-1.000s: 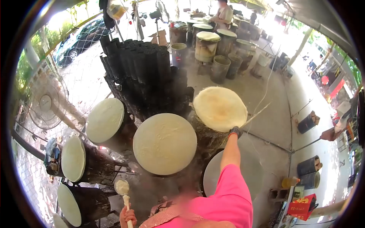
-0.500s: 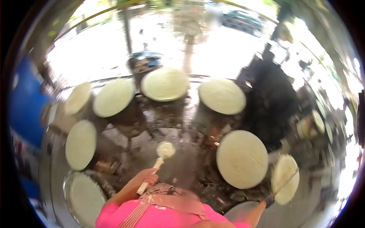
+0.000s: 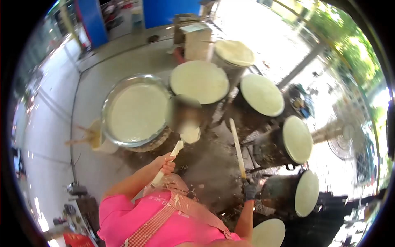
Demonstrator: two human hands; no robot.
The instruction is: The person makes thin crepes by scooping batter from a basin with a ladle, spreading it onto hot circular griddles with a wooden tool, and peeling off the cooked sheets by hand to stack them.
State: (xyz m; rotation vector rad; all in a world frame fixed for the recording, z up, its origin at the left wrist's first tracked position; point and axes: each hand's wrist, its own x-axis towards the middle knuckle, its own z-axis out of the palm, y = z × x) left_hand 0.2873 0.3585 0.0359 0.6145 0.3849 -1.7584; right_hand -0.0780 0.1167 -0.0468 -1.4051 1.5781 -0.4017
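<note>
My bare left hand is wrapped round the handle of a ladle with pale batter on it. Just beyond the ladle is a large metal basin of white batter. On the right my gloved right hand grips a long flat stick that points away from me. Round griddles covered with pale batter stand in an arc, among them one beside the basin, one farther right and one at the right. A blurred dark patch hides part of the ladle's surroundings.
Cardboard boxes stand behind the griddles, near a blue panel. A yellowish container is left of the basin. A fan stands at the right, and black cylinders are stacked at the lower right.
The view has swung left, bringing the basin into the middle left. My left hand has lifted the ladle towards the basin. My right hand's stick has left the far-right griddle and points forward.
</note>
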